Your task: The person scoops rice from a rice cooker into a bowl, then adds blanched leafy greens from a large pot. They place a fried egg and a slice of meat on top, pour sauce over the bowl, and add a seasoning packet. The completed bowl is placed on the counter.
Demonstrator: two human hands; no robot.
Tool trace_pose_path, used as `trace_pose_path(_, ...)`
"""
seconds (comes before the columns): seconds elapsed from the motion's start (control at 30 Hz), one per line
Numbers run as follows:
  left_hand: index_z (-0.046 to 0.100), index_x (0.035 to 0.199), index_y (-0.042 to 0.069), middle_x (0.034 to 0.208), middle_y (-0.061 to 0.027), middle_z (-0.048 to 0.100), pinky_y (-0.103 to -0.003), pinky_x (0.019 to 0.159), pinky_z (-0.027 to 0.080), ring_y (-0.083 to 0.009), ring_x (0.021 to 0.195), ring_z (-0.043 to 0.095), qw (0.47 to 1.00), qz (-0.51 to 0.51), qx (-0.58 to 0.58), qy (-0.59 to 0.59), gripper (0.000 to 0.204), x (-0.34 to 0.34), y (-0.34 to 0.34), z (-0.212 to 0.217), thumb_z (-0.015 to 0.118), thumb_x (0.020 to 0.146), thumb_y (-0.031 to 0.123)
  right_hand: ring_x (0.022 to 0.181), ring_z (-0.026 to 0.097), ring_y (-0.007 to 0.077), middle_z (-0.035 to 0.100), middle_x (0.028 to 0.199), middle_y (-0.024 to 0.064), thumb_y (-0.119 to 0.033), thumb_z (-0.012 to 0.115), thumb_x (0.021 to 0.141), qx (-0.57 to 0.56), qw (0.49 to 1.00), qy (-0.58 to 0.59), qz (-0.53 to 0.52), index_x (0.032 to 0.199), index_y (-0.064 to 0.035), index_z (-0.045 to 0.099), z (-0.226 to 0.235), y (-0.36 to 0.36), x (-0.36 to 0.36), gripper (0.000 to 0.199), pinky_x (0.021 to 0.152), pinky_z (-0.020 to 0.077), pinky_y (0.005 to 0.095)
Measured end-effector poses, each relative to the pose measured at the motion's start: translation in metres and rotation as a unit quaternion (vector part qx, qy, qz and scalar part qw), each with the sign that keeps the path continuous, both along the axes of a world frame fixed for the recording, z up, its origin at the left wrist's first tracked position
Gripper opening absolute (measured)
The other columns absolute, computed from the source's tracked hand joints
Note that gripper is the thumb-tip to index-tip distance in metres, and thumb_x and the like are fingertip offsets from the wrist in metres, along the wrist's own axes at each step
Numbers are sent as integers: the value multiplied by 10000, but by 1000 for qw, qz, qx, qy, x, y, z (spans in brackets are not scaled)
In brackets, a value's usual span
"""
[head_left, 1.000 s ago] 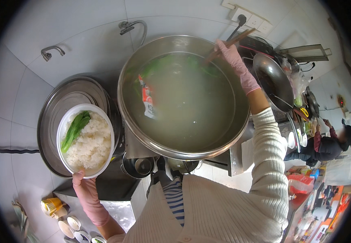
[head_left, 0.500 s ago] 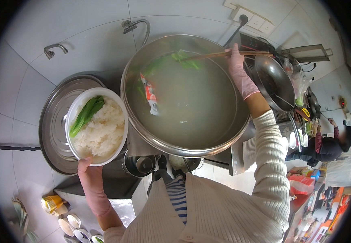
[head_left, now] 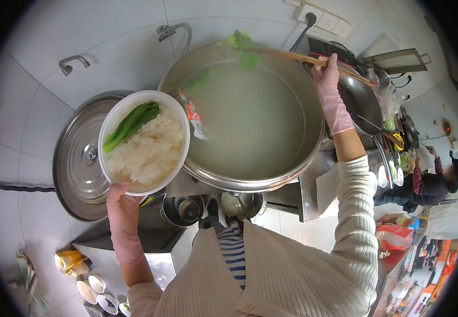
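Observation:
My left hand (head_left: 123, 216), in a pink glove, grips the near rim of a white bowl (head_left: 107, 171). White rice (head_left: 152, 148) fills much of it, with dark green leafy stalks (head_left: 132, 126) lying on the left side. My gloved right hand (head_left: 332, 95) is closed around long wooden chopsticks (head_left: 292, 56). At their far tips hang bright green leaves (head_left: 247, 52), lifted above a large steel pot (head_left: 263, 185). Cloudy pale liquid (head_left: 250, 127) fills the pot. A red-and-white packet (head_left: 193, 117) leans at its left inner side, partly in the liquid.
Left of the pot lies a round steel lid (head_left: 76, 174). A wok (head_left: 361, 100) stands to the right. Smaller black pots (head_left: 184, 210) sit below the big pot. Taps (head_left: 173, 33) stick out from the wall. Another person (head_left: 432, 182) works at far right.
The chopsticks have raised the green leaves out of the liquid to above the pot's far rim. My left hand has brought the bowl up and right, closer over the pot's edge.

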State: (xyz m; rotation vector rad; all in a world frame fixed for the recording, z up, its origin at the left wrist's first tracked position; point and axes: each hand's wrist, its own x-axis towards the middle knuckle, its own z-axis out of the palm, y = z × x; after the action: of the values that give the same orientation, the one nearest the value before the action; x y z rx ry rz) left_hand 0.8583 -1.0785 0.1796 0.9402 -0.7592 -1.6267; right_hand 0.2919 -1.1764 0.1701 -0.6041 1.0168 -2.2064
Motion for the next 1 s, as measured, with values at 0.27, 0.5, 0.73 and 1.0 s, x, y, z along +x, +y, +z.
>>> trace_pose_path(0.27, 374, 1349, -33, 1347, -152, 479, -418, 999, 451, -276, 1226, 507, 995, -103, 3, -2, 597, -14, -14, 8, 507, 805, 174, 389, 269, 119, 421, 499, 27, -473, 461, 969, -7, 994, 103, 42, 739, -58, 605, 30, 43, 5, 496, 413, 210, 267)
trace_pose_path(0.5, 339, 1364, -69, 1345, -191, 475, -419, 991, 474, -305, 1232, 502, 984, -174, -36, -4, 565, -36, -31, 12, 464, 869, 171, 439, 349, 111, 480, 542, 39, -456, 491, 964, 72, 985, 154, -43, 723, -54, 608, 47, 66, 1, 483, 436, 268, 237)
trace_pose_path(0.73, 346, 1368, -52, 1349, -170, 469, -402, 975, 483, -286, 1237, 493, 977, -208, -18, -44, 535, -66, -41, 29, 445, 884, 151, 495, 414, 115, 505, 564, 24, -468, 518, 948, 96, 972, 204, -71, 724, -69, 626, 84, 93, 2, 471, 478, 318, 234)
trace_pose_path(1.0, 356, 1366, -28, 1356, -158, 464, -448, 1024, 430, -305, 1227, 498, 961, -274, 8, -38, 533, -94, -60, 20, 459, 873, 147, 448, 277, 47, 430, 607, -11, -461, 396, 997, -18, 920, 356, 165, 808, -70, 580, 200, 107, 36, 473, 473, 279, 210)
